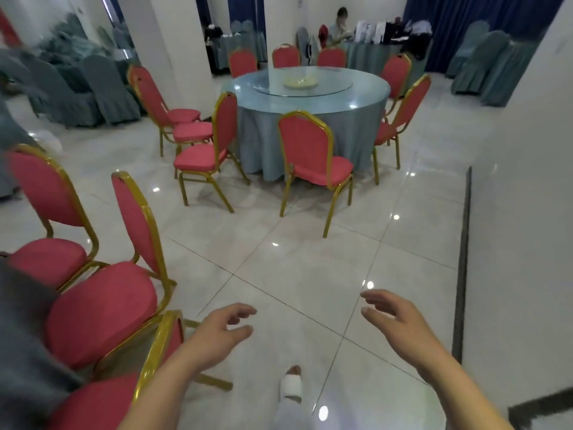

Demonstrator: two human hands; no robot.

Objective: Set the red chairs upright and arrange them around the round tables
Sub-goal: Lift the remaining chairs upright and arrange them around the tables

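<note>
near left: spare red chairs [102,311] upright, clustered | left hand [217,333] empty, fingers loosely spread, beside nearest chair back | far centre: round table [356,102] ringed by upright table chairs [307,144] | right hand [400,324] empty, fingers relaxed, wide

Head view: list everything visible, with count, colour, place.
red chairs: about twelve, red with gold frames, round the table and near left
round table: one, blue-grey cloth, centre back
glass turntable: one, clear, on the table
dish: one, pale, on the turntable
covered chairs: several, grey-green, far left and far right
seated person: one, at a far table
curtains: several, dark blue, back wall
foot: one, white footwear, bottom centre
left hand: one, open, empty, bottom centre
right hand: one, open, empty, bottom right
</note>
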